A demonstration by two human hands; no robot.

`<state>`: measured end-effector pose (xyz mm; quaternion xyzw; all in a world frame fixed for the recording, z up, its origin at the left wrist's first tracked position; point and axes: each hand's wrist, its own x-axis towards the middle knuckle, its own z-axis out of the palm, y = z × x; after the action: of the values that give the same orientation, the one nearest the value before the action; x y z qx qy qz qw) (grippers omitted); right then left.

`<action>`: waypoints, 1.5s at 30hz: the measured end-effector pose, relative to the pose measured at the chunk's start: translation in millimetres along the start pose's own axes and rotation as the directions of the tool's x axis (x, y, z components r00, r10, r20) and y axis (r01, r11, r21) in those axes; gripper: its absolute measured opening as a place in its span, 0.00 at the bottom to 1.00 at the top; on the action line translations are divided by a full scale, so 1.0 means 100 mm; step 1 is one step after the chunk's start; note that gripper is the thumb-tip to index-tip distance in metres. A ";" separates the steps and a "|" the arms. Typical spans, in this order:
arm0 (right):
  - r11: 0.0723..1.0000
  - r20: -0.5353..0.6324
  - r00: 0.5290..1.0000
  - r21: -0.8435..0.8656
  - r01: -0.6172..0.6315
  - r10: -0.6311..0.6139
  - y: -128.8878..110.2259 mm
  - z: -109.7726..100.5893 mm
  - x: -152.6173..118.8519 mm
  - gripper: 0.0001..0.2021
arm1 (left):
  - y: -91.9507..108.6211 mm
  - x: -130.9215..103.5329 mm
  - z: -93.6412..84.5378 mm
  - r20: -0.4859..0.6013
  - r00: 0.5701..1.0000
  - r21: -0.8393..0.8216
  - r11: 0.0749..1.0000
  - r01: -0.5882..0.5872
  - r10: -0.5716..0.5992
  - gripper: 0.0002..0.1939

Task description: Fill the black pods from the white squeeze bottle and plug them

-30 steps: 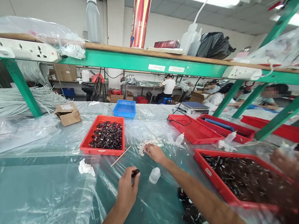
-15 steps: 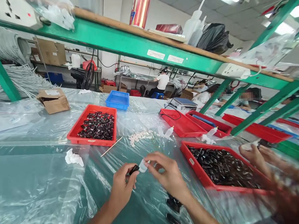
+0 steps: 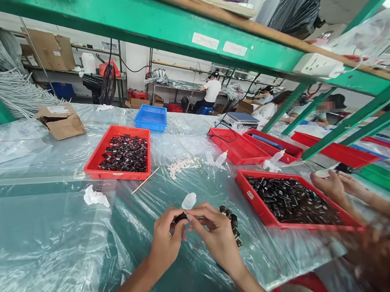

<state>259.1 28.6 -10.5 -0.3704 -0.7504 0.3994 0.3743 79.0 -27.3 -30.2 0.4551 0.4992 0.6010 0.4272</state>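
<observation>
My left hand [image 3: 167, 236] is closed around a small black part [image 3: 179, 217], mostly hidden by its fingers. Thumb and fingertips of my right hand [image 3: 212, 233] pinch together right against that part. A translucent white piece [image 3: 189, 201] with a rounded outline sticks up from the right fingertips; its lower end is hidden, so its kind is unclear. Several more black parts [image 3: 232, 223] lie on the plastic-covered table just right of my right hand.
Red trays of black parts stand at left [image 3: 117, 172] and right [image 3: 268, 221]. A thin wooden stick [image 3: 145, 180], small pale pieces [image 3: 183, 165] and a crumpled tissue [image 3: 95, 196] lie on the table. Another person's hands [image 3: 336, 188] work beyond the right tray. A green shelf beam [image 3: 162, 38] crosses above.
My hands have come together at the black part. The white piece now points up beyond the fingertips rather than sitting between the hands. The view has tilted down, showing more loose black parts.
</observation>
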 end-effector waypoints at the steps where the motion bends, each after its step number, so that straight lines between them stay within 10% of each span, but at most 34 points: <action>1: 1.000 0.002 1.000 0.017 -0.011 0.011 0.02 0.03 -0.02 0.20 | 0.02 -0.01 0.00 0.001 1.000 -0.007 1.000 0.023 -0.023 0.09; 10: 0.996 -0.001 0.997 0.053 0.075 -0.075 -0.04 0.17 -0.10 0.14 | 0.04 -0.07 -0.10 0.056 0.996 0.079 0.995 0.063 -0.067 0.16; 14: 0.983 -0.033 0.998 -0.180 0.041 -0.048 0.11 -0.47 0.34 0.20 | -0.10 0.00 -0.14 0.053 0.999 0.102 0.995 0.002 -0.007 0.14; 21: 0.744 -0.346 0.920 -0.562 -0.361 0.184 0.91 -1.52 1.35 0.19 | -0.24 0.13 -0.21 0.161 0.987 0.210 0.978 -0.010 -0.025 0.23; 31: 0.449 -0.382 0.856 -0.734 -0.510 0.349 1.50 -1.64 1.40 0.21 | -0.21 0.12 -0.25 0.270 0.918 0.313 0.928 0.201 -0.290 0.09; 45: 0.425 -0.361 0.861 -0.758 -0.495 0.359 1.59 -1.66 1.34 0.15 | -0.22 0.10 -0.30 0.273 0.937 0.255 0.955 0.148 -0.218 0.22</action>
<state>382.5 260.7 -48.1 -0.7076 -0.6987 0.0499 0.0926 49.1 -21.2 -53.6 0.5382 0.5360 0.4206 0.4962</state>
